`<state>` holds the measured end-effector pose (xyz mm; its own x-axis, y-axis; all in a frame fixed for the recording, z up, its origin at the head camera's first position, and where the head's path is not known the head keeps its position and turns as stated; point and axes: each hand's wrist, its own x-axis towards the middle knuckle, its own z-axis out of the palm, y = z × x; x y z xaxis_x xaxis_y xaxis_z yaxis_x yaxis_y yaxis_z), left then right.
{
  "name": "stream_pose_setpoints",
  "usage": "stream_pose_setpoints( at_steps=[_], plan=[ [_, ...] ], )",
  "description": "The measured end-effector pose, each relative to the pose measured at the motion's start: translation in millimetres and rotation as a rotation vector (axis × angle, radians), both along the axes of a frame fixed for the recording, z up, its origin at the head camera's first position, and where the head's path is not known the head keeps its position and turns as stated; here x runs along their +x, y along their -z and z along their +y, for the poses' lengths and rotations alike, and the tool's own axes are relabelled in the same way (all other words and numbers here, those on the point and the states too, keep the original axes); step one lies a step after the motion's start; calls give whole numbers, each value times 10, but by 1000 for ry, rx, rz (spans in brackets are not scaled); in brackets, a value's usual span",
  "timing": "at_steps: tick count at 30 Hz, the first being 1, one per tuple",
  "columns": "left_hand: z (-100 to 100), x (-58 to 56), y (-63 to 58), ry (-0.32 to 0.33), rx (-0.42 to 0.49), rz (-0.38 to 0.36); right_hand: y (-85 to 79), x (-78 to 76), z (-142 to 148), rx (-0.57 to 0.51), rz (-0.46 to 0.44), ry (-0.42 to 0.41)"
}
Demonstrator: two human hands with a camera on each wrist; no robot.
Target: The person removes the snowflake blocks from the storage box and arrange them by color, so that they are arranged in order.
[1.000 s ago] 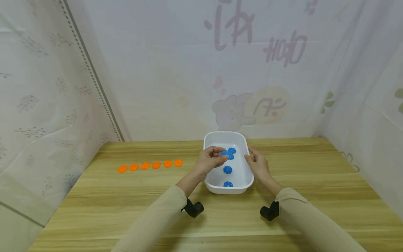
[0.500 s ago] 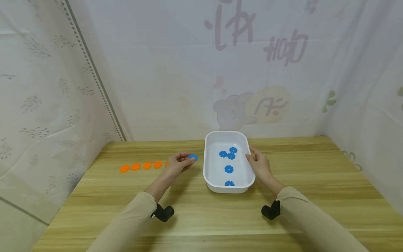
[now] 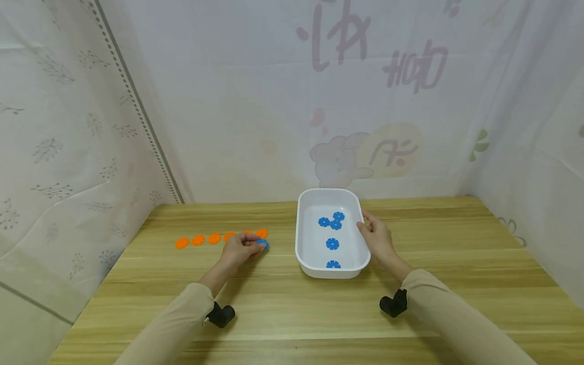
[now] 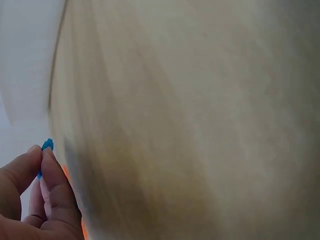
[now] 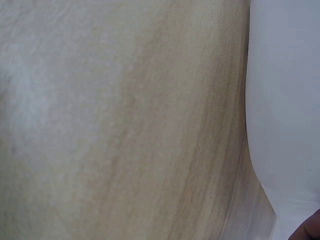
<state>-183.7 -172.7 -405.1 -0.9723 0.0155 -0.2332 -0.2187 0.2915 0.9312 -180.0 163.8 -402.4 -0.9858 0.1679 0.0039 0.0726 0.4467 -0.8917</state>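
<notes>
My left hand (image 3: 240, 251) pinches a blue snowflake disc (image 3: 263, 245) between thumb and fingertips, just in front of the right end of a row of orange snowflake discs (image 3: 214, 238). In the left wrist view the blue disc (image 4: 47, 145) shows edge-on between the fingertips. That hand partly covers some orange discs. Over on the right, my right hand (image 3: 377, 241) holds the right rim of a white plastic basin (image 3: 330, 274), thumb on the rim. Several blue discs (image 3: 332, 244) lie inside the basin. Only a fingertip of the right hand shows in the right wrist view, beside the basin wall (image 5: 285, 100).
A wooden table (image 3: 292, 314) carries everything. Behind it hangs a printed pale cloth (image 3: 246, 126), with more cloth at both sides. The basin stands near the table's back edge. Black wrist mounts (image 3: 222, 315) sit on both sleeves.
My left hand has lifted a blue disc from over the basin and carried it left and down to the right end of the orange row. The right hand stays at the basin's rim.
</notes>
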Motion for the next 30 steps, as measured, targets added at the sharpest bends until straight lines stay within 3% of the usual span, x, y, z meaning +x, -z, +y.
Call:
stream_pose_setpoints(
  at_steps=[5, 13, 21, 30],
  plan=[
    [1, 3, 66, -10, -110, 27, -10, 13, -14, -6, -10, -2],
    [31, 20, 35, 23, -355, 135, -9, 0, -6, -10, -9, 1],
    [49, 67, 6, 60, -416, 216, 6, -6, 4, -3, 9, -5],
    [40, 63, 19, 86, -438, 208, -8, 9, 0, -10, -2, -7]
  ],
)
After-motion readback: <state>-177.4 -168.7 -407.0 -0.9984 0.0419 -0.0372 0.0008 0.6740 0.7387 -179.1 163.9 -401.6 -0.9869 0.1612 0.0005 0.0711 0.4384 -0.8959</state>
